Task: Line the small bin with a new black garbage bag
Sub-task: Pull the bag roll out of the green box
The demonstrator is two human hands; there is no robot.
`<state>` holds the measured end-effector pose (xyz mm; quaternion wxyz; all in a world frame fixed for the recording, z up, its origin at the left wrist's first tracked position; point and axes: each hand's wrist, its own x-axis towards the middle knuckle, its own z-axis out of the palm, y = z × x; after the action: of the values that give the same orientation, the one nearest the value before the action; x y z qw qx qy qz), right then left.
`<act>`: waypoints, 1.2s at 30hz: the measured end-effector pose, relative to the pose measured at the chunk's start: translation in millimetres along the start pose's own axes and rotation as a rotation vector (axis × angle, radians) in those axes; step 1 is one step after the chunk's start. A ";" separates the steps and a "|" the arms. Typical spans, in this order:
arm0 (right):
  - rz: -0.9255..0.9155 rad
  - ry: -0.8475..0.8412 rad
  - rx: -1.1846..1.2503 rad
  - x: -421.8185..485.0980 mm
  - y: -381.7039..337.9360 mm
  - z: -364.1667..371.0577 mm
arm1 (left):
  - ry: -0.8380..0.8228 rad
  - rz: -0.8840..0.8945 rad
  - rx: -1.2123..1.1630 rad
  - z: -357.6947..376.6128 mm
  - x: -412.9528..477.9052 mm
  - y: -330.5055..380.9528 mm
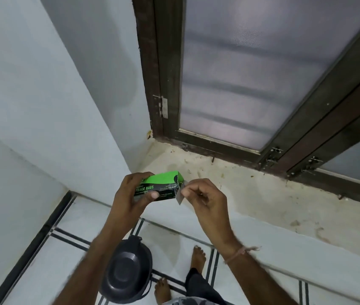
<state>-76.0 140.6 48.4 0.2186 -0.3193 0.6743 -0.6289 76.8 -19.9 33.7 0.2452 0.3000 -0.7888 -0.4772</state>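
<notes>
Left hand (130, 194): curled round the box (163, 181) of garbage bags, thumb on its printed face.
Box: green and black, held level between the hands, above the ledge (262, 194).
Flap (180, 198): grey tab at the box's right end, partly lifted.
Right hand (203, 194): pinches the flap, other fingers curled.
Bin (126, 274): black, on the floor below the left forearm.
Progress: early. No bag is out; opening the box, then pulling, spreading and fitting a bag remain.

A home, I'd say: my bare feet (197, 258) on white floor tiles with black stripes (42, 271), a dark wood-framed frosted-glass window (251, 73), its stained beige stone sill (262, 194).
</notes>
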 end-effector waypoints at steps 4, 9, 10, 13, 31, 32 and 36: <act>0.110 0.030 0.030 -11.4 -2.7 15.7 | -0.036 0.060 0.070 -10.2 -6.8 5.4; 0.247 0.007 0.176 -25.5 1.5 23.7 | -0.100 0.178 0.349 -25.8 -3.9 17.9; 0.280 0.010 0.276 -28.8 2.1 24.1 | -0.104 0.226 0.466 -25.4 -1.3 25.3; 0.444 0.070 0.560 -30.7 -1.6 27.6 | -0.148 0.452 0.826 -14.0 12.3 58.6; 0.358 0.426 0.456 2.2 13.6 -22.7 | -0.277 0.238 0.353 -15.6 60.6 30.8; 0.364 0.471 0.444 4.0 17.1 -28.6 | -0.274 0.210 0.331 -12.6 60.9 24.7; 0.366 0.578 0.444 11.9 30.3 -55.1 | -0.275 0.134 0.321 2.2 67.1 1.6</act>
<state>-127.4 171.4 26.0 0.1923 0.0510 0.6014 -0.7738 28.0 -65.5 41.0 0.1153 0.2142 -0.8989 -0.3644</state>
